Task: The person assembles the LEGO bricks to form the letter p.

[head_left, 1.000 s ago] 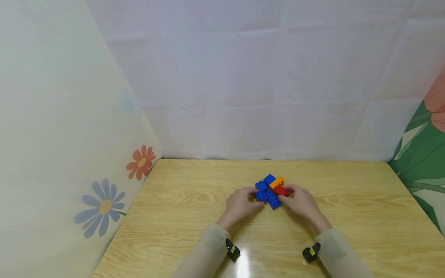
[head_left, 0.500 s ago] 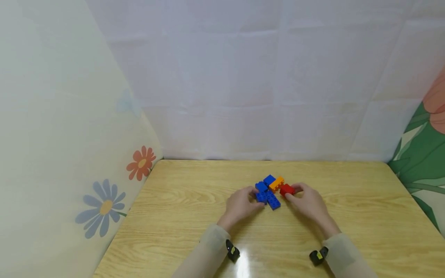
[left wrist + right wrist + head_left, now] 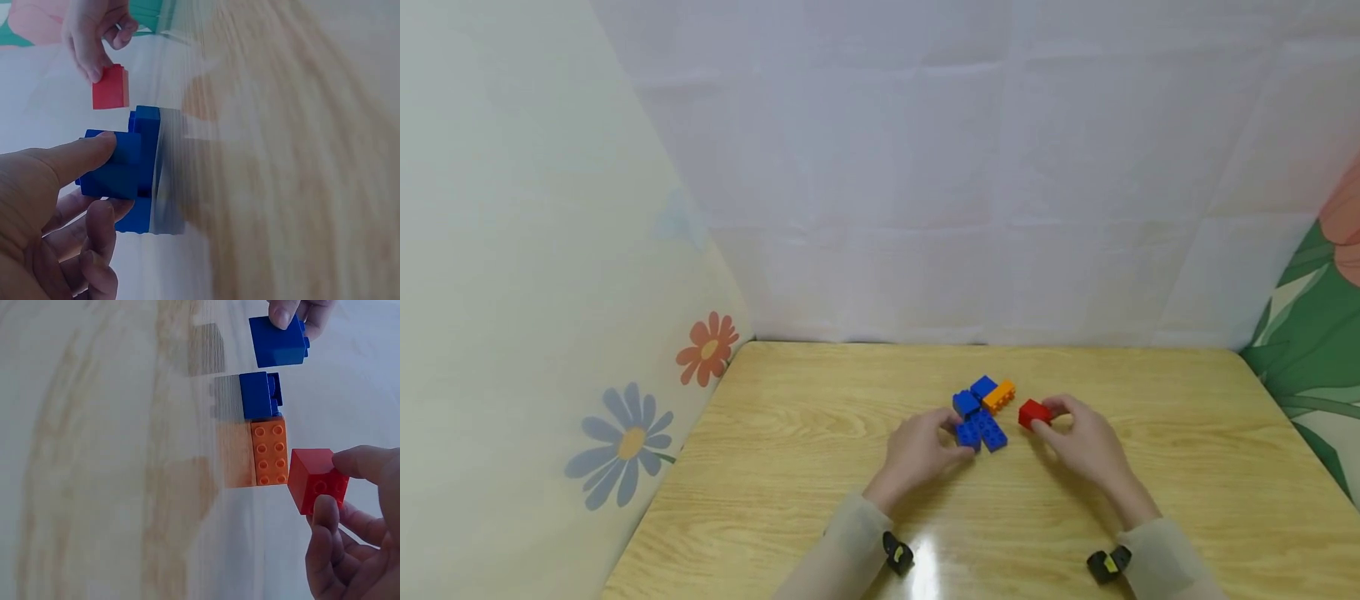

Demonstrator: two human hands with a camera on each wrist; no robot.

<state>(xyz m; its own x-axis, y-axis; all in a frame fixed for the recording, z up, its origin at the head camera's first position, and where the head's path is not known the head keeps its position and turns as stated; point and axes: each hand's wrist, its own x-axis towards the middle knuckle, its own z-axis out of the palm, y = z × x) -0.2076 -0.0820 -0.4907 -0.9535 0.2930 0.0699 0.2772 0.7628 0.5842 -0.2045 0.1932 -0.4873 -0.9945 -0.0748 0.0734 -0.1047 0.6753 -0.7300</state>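
My left hand [image 3: 921, 450] pinches a blue toy brick [image 3: 968, 436] between thumb and fingers, as the left wrist view shows with the thumb over the brick [image 3: 111, 172]. To the right, my right hand [image 3: 1090, 446] grips a red brick [image 3: 1034, 414], which the right wrist view shows with its studs [image 3: 320, 487] turned toward the fingers. Beside the left hand lie a long blue brick [image 3: 991, 432], two more blue bricks [image 3: 966, 404] and an orange brick [image 3: 999, 397] lying with its studs to the side. A gap separates the red brick from this group.
The bricks are on a wood-grain table [image 3: 790, 450]. Behind it hangs a white cloth [image 3: 880, 208]; a flower-printed wall covering [image 3: 625, 250] borders the left side and another printed panel [image 3: 1307, 333] the right. Each wrist wears a small black camera [image 3: 898, 553].
The red brick has come away from the cluster and moved right in my right hand. My left hand stays nearly in place, its blue brick shifted slightly toward me.
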